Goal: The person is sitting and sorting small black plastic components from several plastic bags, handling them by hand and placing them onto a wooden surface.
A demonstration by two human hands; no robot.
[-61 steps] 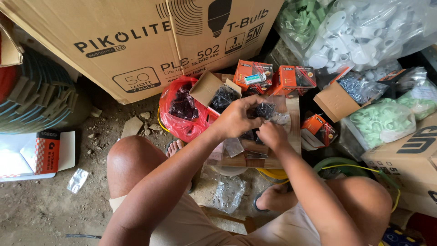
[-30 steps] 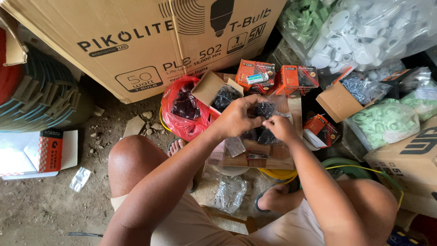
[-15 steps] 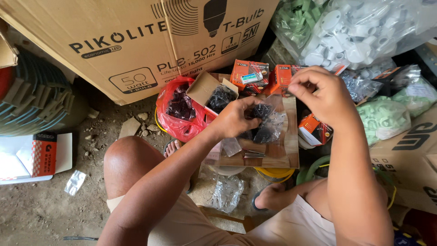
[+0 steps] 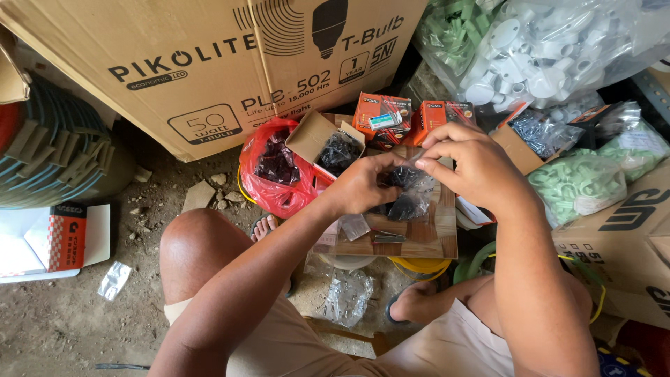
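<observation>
My left hand grips a small clear plastic bag of black screws held just above a wooden board. My right hand pinches the bag's top edge from the right, fingers closed on the plastic. Both hands hover over the board, in front of an open small carton of black screws and a red plastic bag with more dark screws. A small empty clear bag lies on the board under my left wrist.
A large brown carton stands behind. Orange small boxes lie beyond the board. Bags of white fittings and green fittings sit at right, a coiled hose at left, crumpled clear plastic between my knees.
My right hand lifted away toward the upper right half a second ago and has now come back to the bag, pinching its top. My left hand kept hold of the bag throughout.
</observation>
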